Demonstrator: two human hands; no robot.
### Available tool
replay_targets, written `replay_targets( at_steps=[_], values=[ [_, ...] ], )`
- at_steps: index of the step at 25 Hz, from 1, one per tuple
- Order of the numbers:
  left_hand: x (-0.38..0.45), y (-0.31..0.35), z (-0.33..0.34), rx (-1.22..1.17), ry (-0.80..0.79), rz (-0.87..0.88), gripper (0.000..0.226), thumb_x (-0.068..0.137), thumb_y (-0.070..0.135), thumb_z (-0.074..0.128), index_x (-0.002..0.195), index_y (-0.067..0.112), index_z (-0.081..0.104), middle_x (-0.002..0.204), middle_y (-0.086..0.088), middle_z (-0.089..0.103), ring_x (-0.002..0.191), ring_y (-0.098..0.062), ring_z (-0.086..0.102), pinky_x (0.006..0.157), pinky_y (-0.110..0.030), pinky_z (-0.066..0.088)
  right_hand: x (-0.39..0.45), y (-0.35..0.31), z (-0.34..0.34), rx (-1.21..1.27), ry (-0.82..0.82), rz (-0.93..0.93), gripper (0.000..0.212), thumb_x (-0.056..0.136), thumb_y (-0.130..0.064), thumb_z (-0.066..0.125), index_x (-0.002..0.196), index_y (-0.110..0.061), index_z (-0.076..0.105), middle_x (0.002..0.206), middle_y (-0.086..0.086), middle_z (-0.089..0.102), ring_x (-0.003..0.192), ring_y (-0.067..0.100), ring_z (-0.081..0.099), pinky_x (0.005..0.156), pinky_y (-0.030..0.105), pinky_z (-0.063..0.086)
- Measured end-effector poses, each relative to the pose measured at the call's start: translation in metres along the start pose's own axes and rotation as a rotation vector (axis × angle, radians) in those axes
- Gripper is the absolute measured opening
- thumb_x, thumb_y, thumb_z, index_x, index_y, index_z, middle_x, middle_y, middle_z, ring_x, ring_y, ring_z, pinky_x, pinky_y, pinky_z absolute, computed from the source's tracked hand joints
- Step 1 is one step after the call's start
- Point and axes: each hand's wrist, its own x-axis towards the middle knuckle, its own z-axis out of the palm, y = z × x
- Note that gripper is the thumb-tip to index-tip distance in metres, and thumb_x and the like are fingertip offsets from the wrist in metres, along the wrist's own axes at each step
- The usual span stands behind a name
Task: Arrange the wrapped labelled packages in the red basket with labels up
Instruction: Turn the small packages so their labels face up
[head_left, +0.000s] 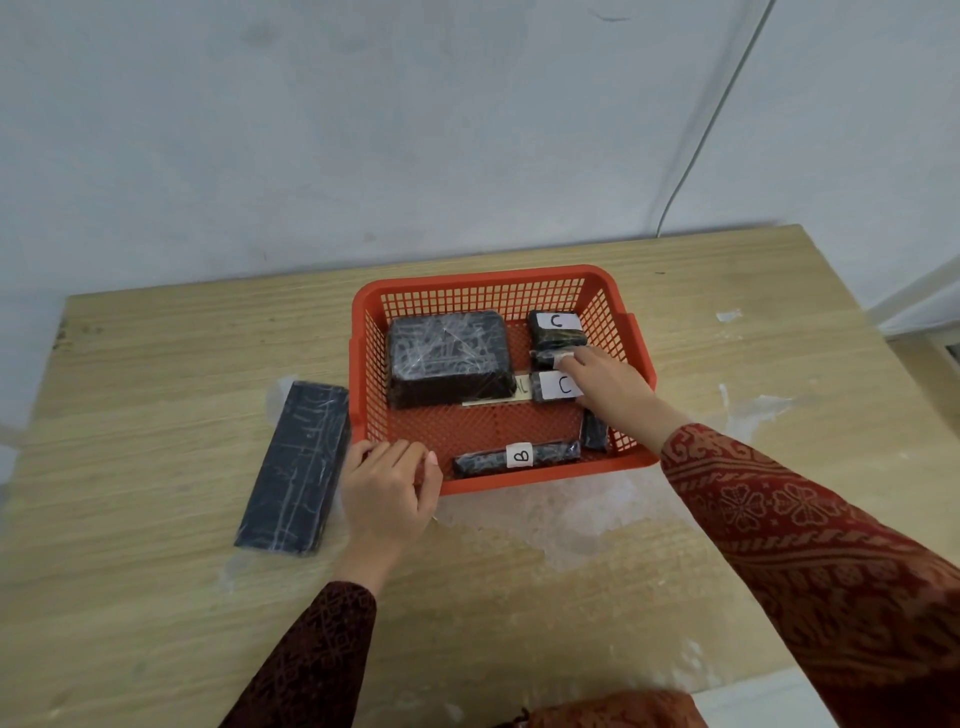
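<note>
The red basket (618, 306) stands on the table. Inside lie a large black wrapped package (447, 356) with no label showing, a small package labelled C (556, 327) at the back right, another C package (558, 386), a long package labelled B (517, 457) along the front wall, and a small dark package (595, 431) leaning at the right wall. My right hand (605, 382) reaches into the basket, its fingers on a small package (545, 357) between the two C packages. My left hand (387, 486) rests at the basket's front left corner. A long black package (296, 462) lies outside, to the left.
A pale label (498, 400) pokes out from under the large package. The wooden table (156, 364) ends at a wall behind the basket. Scraps of clear wrap (758, 410) lie right of the basket. A cable (696, 156) hangs down the wall.
</note>
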Motion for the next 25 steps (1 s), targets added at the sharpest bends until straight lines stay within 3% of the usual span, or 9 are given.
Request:
replay_targets(
  at_steps=[4, 8, 11, 13, 17, 25],
  values=[
    [0.0, 0.001, -0.001, -0.003, 0.0, -0.004, 0.034, 0.09, 0.026, 0.043, 0.067, 0.016, 0.065, 0.061, 0.005, 0.064, 0.055, -0.015, 0.057, 0.075, -0.028, 0.033, 0.005, -0.007, 0.003, -0.084, -0.022, 0.093, 0.037, 0.087, -0.002, 0.056, 0.123, -0.006, 0.047, 0.12, 0.014, 0.058, 0.116, 0.03, 0.053, 0.081, 0.039, 0.052],
    [0.0, 0.001, 0.0, -0.008, 0.003, -0.004, 0.033, 0.09, 0.025, 0.043, 0.065, 0.017, 0.064, 0.06, 0.006, 0.063, 0.054, -0.015, 0.055, 0.074, -0.028, 0.033, -0.004, -0.007, 0.003, 0.123, 0.022, 0.136, 0.04, 0.087, -0.019, 0.063, 0.121, -0.004, 0.049, 0.124, 0.014, 0.051, 0.117, 0.03, 0.049, 0.085, 0.039, 0.051],
    [0.0, 0.0, 0.001, -0.005, 0.005, 0.001, 0.032, 0.09, 0.025, 0.043, 0.065, 0.017, 0.064, 0.06, 0.006, 0.062, 0.054, -0.015, 0.055, 0.073, -0.028, 0.034, -0.006, -0.005, 0.005, 0.172, 0.113, 0.129, 0.043, 0.092, -0.021, 0.055, 0.13, -0.002, 0.046, 0.131, 0.013, 0.049, 0.121, 0.029, 0.047, 0.091, 0.037, 0.049],
    [0.0, 0.0, 0.0, 0.0, 0.005, 0.003, 0.033, 0.09, 0.025, 0.043, 0.065, 0.017, 0.063, 0.06, 0.005, 0.063, 0.054, -0.016, 0.056, 0.073, -0.029, 0.034, -0.002, -0.006, 0.006, 0.122, 0.092, 0.099, 0.036, 0.094, -0.013, 0.049, 0.128, -0.001, 0.046, 0.132, 0.015, 0.049, 0.119, 0.029, 0.048, 0.091, 0.036, 0.048],
    [0.0, 0.0, 0.0, 0.012, -0.007, 0.001, 0.033, 0.09, 0.025, 0.043, 0.065, 0.017, 0.063, 0.06, 0.006, 0.063, 0.055, -0.016, 0.056, 0.073, -0.03, 0.035, 0.012, -0.003, -0.006, 0.017, 0.037, 0.098, 0.032, 0.084, 0.008, 0.053, 0.113, -0.003, 0.05, 0.117, 0.013, 0.054, 0.103, 0.03, 0.056, 0.075, 0.036, 0.05],
    [0.0, 0.0, 0.0, 0.017, -0.027, -0.003, 0.032, 0.09, 0.025, 0.044, 0.066, 0.017, 0.064, 0.061, 0.007, 0.063, 0.056, -0.015, 0.056, 0.074, -0.029, 0.034, 0.047, 0.014, -0.017, -0.272, -0.093, -0.156, 0.035, 0.085, 0.003, 0.057, 0.119, -0.006, 0.05, 0.11, 0.011, 0.062, 0.101, 0.028, 0.061, 0.073, 0.037, 0.054]
  ],
)
